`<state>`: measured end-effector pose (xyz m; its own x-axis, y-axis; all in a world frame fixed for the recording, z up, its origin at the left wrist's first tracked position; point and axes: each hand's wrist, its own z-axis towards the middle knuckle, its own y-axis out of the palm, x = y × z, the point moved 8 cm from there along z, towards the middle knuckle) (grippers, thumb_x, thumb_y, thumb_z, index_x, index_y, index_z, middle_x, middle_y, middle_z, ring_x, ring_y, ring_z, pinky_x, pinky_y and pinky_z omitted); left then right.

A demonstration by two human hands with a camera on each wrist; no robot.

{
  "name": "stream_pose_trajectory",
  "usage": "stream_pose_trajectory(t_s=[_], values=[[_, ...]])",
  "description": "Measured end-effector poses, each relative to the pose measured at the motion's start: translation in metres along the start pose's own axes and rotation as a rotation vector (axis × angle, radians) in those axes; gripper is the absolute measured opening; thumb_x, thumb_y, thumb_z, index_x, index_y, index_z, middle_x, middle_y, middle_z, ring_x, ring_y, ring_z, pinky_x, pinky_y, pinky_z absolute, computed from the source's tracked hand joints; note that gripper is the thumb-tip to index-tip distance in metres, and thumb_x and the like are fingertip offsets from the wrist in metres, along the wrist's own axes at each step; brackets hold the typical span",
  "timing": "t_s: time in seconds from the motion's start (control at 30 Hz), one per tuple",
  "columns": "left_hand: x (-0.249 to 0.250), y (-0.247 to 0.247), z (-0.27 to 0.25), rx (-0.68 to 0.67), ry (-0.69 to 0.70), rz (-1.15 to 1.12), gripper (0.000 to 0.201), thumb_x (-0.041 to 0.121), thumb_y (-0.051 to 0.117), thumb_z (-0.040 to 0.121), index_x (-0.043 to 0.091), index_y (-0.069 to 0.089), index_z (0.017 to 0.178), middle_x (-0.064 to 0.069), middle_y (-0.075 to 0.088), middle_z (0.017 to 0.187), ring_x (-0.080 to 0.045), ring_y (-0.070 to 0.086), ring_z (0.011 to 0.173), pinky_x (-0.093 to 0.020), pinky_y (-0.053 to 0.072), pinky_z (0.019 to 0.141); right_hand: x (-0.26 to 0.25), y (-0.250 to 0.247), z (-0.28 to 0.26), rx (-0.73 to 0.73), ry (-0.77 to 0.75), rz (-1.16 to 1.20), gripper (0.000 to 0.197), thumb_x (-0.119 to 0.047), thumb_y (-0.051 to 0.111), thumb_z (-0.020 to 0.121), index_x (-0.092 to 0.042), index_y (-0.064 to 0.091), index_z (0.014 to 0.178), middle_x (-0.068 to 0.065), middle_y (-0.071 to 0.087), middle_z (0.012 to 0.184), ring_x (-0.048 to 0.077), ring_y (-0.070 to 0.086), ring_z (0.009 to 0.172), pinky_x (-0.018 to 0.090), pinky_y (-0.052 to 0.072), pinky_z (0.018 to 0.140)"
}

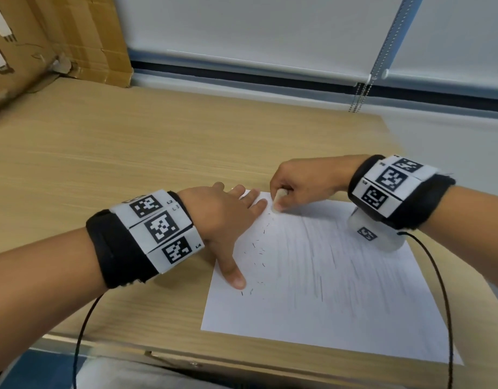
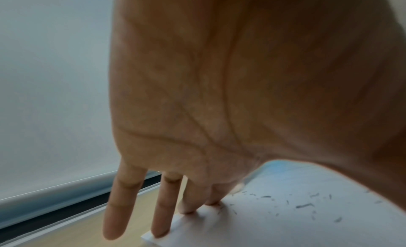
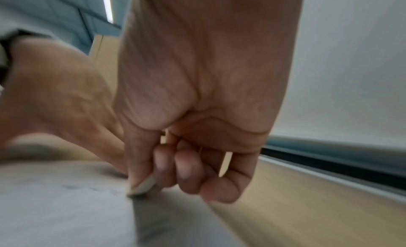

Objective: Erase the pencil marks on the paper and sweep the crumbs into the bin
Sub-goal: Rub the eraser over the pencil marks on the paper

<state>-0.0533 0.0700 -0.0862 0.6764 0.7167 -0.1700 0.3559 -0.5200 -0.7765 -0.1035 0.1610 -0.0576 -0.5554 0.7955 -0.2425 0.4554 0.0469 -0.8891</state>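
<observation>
A white sheet of paper (image 1: 326, 299) lies on the wooden desk (image 1: 129, 153), shaded with grey pencil strokes. Dark eraser crumbs (image 1: 259, 248) are scattered over its left part and show as specks (image 2: 305, 205) in the left wrist view. My left hand (image 1: 228, 220) lies flat with straight fingers (image 2: 164, 207) pressing the sheet's far left corner, thumb (image 1: 233, 273) on the left edge. My right hand (image 1: 295, 186) pinches a small white eraser (image 1: 278, 200) and holds its tip on the paper near that far corner. The eraser (image 3: 142, 186) sits between thumb and fingers in the right wrist view.
A cardboard box (image 1: 45, 37) leans at the desk's far left. A white roller blind (image 1: 270, 29) with a bead chain (image 1: 362, 94) hangs behind the desk. Black cables (image 1: 438, 276) run from both wristbands. The desk's front edge (image 1: 214, 360) is close to me.
</observation>
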Motion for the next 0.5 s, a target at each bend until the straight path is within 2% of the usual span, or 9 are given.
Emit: stream_pose_trajectory(t_s=[0.07,0.2,0.27,0.37,0.43,0.5], values=[[0.000,-0.001,0.000,-0.002,-0.006,0.006,0.149,0.080,0.069,0.054,0.018,-0.026,0.149,-0.001,-0.024,0.160,-0.025,-0.012,0.148,-0.048,0.004,0.117,0.001,-0.004,0.001,0.030,0.002,-0.015,0.022,-0.032,0.062,0.090,-0.011,0.069,0.087,-0.003,0.061,0.072,0.010,0.051,0.062,0.024,0.043,0.058],[0.000,-0.001,0.000,0.011,0.004,-0.017,0.151,0.080,0.072,0.050,0.021,-0.026,0.150,-0.001,-0.021,0.161,-0.027,-0.008,0.149,-0.049,0.005,0.116,-0.016,0.010,-0.002,-0.091,-0.068,-0.036,0.020,-0.031,0.063,0.089,-0.013,0.070,0.083,-0.002,0.062,0.069,0.005,0.049,0.059,0.021,0.043,0.058],[0.001,-0.001,-0.001,0.004,0.000,-0.006,0.151,0.079,0.071,0.052,0.018,-0.026,0.150,-0.001,-0.022,0.160,-0.027,-0.009,0.149,-0.049,0.004,0.117,-0.012,0.001,0.002,-0.007,-0.055,-0.051,0.021,-0.028,0.062,0.089,-0.010,0.069,0.082,0.001,0.063,0.069,0.007,0.049,0.058,0.024,0.043,0.058],[0.000,-0.002,-0.002,-0.003,-0.015,-0.003,0.149,0.078,0.071,0.054,0.017,-0.026,0.150,-0.002,-0.023,0.160,-0.025,-0.011,0.148,-0.049,0.002,0.117,-0.007,-0.006,0.003,0.098,-0.044,-0.043,0.019,-0.019,0.055,0.090,-0.008,0.065,0.076,-0.009,0.056,0.061,0.005,0.046,0.054,0.022,0.041,0.056],[0.001,-0.003,-0.004,-0.009,-0.015,-0.022,0.148,0.076,0.073,0.055,0.019,-0.026,0.150,-0.001,-0.023,0.160,-0.025,-0.012,0.148,-0.049,0.001,0.117,-0.016,0.007,-0.002,0.021,-0.084,-0.023,0.023,-0.018,0.055,0.089,-0.004,0.061,0.073,-0.002,0.052,0.060,0.010,0.041,0.053,0.024,0.039,0.055],[0.002,-0.005,-0.004,-0.007,-0.014,-0.022,0.147,0.075,0.074,0.056,0.021,-0.026,0.150,-0.002,-0.022,0.160,-0.026,-0.011,0.148,-0.049,0.001,0.117,-0.024,0.019,-0.010,-0.085,-0.104,-0.018,0.025,-0.023,0.058,0.091,-0.003,0.062,0.075,0.000,0.054,0.063,0.006,0.042,0.053,0.020,0.039,0.054]])
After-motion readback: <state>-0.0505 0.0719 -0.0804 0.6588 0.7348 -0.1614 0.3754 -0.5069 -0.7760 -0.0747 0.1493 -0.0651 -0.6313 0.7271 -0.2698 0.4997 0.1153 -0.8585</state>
